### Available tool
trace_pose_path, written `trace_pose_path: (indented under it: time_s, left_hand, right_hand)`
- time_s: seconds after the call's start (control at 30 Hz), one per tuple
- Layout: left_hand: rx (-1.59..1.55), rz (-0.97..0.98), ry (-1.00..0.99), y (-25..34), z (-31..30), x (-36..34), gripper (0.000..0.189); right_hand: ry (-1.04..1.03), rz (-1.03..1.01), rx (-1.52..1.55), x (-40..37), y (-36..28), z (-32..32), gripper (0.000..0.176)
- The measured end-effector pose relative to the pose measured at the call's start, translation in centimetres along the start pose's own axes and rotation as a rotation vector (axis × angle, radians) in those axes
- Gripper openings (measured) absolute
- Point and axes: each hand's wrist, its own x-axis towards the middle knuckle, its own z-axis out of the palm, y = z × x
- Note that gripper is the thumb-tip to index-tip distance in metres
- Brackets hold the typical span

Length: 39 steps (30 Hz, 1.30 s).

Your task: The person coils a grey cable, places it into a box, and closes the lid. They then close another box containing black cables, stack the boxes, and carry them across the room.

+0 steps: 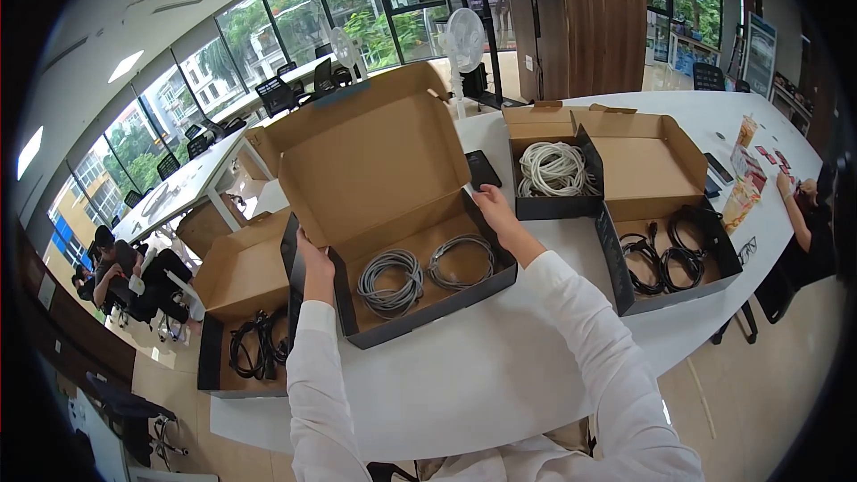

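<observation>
Both my hands are on a black cardboard box (428, 312) with a brown inside, its lid (370, 152) standing up at the back. My left hand (316, 266) grips the box's left side, and my right hand (500, 214) grips its right rear corner. Inside lie two coiled grey cables, a thicker coil (390, 282) on the left and a thinner one (462, 261) on the right. To the left stands an open box (214, 361) with black cables (259, 346). On the right, one open box (558, 207) holds white cable (553, 170) and another (683, 297) holds black cables (665, 259).
Behind my right hand a black phone-like device (483, 170) lies on the white table (446, 393). Drink cups (739, 203), glasses (747, 250) and phones (718, 168) lie at the right, near another person's hand (786, 184). Seated people (125, 268) are at the far left.
</observation>
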Motion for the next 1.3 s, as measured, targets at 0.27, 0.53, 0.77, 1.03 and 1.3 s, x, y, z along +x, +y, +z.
trace_pose_path:
  time_s: [0.27, 0.53, 0.77, 1.03, 1.3]
  left_hand:
    - [0.09, 0.087, -0.154, -1.2, -0.9, -1.1, 0.038]
    - [0.098, 0.055, -0.15, -0.5, -1.0, -2.5, 0.032]
    - [-0.002, 0.075, -0.115, -1.1, -1.0, -2.1, 0.036]
    - [-0.178, 0.073, -0.139, -0.3, -1.7, -3.4, 0.042]
    - [0.02, -0.097, -0.183, 0.1, -4.3, -4.9, 0.049]
  right_hand:
    - [-0.456, -0.37, -1.113, -11.5, -8.0, 1.6, 0.036]
    - [-0.991, -0.236, -1.316, -10.2, -3.2, 6.3, 0.087]
    - [-0.929, -0.523, -1.128, -9.1, -0.3, 5.7, 0.066]
    - [0.172, -0.582, -0.501, -9.9, -10.8, 1.6, 0.029]
    - [0.114, -0.029, 0.185, -6.2, -7.2, -5.4, 0.059]
